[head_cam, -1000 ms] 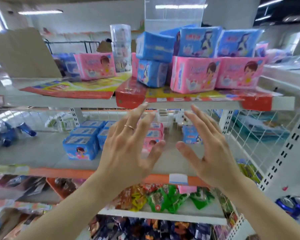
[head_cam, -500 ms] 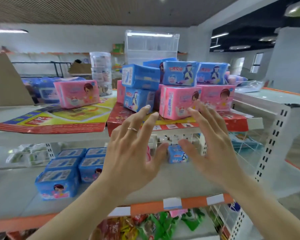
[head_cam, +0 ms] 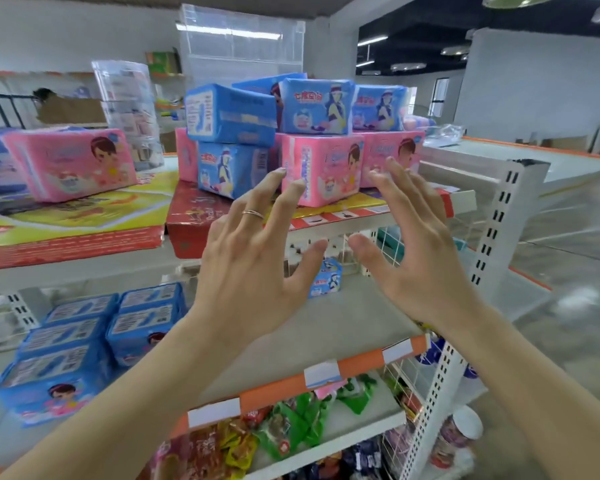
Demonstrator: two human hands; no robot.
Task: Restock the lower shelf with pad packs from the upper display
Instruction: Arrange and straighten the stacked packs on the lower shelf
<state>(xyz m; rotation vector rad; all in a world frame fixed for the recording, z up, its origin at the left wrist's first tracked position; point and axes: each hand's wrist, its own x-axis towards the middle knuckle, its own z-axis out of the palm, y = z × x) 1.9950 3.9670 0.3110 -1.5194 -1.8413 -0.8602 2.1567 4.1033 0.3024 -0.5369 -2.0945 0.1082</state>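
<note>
Reaching up with both hands spread and empty, we have the pink pad pack just beyond our fingertips — left hand at its left edge, right hand toward its right, about equally near. Its long axis runs across us; soft glossy film, boxy shape, blue packs stacked above.

This is a shop: white metal retail shelving with slotted uprights and orange price-label strips along the shelf edges fills the frame. Pink and blue pad packs are stacked at upper centre, and bagged snacks crowd the bottom shelf.
</note>
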